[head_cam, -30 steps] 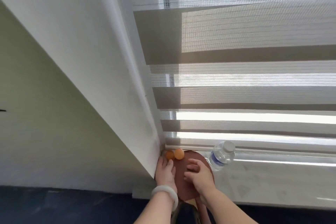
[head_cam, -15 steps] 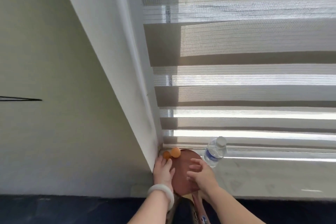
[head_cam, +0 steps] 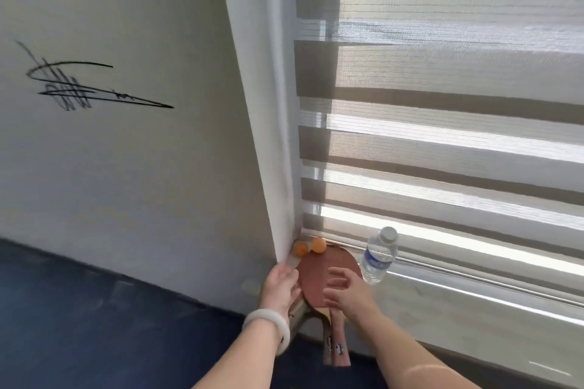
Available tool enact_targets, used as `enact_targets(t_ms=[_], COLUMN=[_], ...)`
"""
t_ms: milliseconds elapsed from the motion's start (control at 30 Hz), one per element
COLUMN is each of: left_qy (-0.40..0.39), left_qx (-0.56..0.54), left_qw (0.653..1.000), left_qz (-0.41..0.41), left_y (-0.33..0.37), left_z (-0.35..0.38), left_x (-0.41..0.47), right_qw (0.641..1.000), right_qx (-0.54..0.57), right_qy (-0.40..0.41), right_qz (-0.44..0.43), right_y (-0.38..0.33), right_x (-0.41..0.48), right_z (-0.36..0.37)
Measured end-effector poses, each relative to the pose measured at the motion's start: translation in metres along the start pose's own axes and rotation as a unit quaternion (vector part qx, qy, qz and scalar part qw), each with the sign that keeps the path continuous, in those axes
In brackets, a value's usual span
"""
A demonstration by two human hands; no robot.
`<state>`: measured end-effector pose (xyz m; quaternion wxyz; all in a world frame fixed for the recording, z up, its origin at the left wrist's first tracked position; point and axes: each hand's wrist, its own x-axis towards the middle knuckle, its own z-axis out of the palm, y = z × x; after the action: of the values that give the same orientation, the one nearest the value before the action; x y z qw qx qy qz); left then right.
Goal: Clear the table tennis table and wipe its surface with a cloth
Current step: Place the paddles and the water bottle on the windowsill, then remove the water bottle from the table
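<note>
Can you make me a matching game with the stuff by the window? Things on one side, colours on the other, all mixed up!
Things:
1. balls
2. paddle
3. water bottle
4. bracelet

Colours:
A. clear with a blue label
B. white
C. orange
D. reddish brown

Pairs: 1-C, 2-D, 3-A, 4-B

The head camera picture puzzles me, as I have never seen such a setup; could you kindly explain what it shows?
There is no machine: a person wears a camera on the head, looking down at two bare hands. On a windowsill below striped blinds are a red table tennis paddle, two orange balls in the corner and a water bottle. The right hand rests loose fingers on the paddle's face. The left hand, wearing a white bangle, touches its edge; whether it grips is unclear.
</note>
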<state>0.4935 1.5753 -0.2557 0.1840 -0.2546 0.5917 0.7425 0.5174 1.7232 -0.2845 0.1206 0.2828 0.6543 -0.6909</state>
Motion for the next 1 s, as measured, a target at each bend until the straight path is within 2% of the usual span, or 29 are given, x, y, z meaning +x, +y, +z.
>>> enact_targets(t_ms=[233,500,733,1000], left_qy=[0.067,0.19,0.294,0.431], left_qx=[-0.035,-0.11,-0.134,-0.146], left_qw=[0.997,0.973,0.941,0.88], left_qz=[0.012,0.065,0.098,0.137], left_y=[-0.01,0.013,0.045,0.071], left_z=[-0.064,-0.215,-0.402,-0.634], left_x=[-0.05,-0.111,-0.17,-0.272], right_qw=[0.994,0.965,0.908,0.807], right_qx=[-0.073,-0.166,-0.251,-0.332], right_qy=[-0.084,-0.202,-0.332,-0.473], right_qz=[0.018,-0.015,-0.042,-0.121], right_y=[0.018,0.007,0.004,0.01], right_x=[-0.027,-0.073,-0.133,-0.249], right_z=[0.042,0.179,0.375,0.624])
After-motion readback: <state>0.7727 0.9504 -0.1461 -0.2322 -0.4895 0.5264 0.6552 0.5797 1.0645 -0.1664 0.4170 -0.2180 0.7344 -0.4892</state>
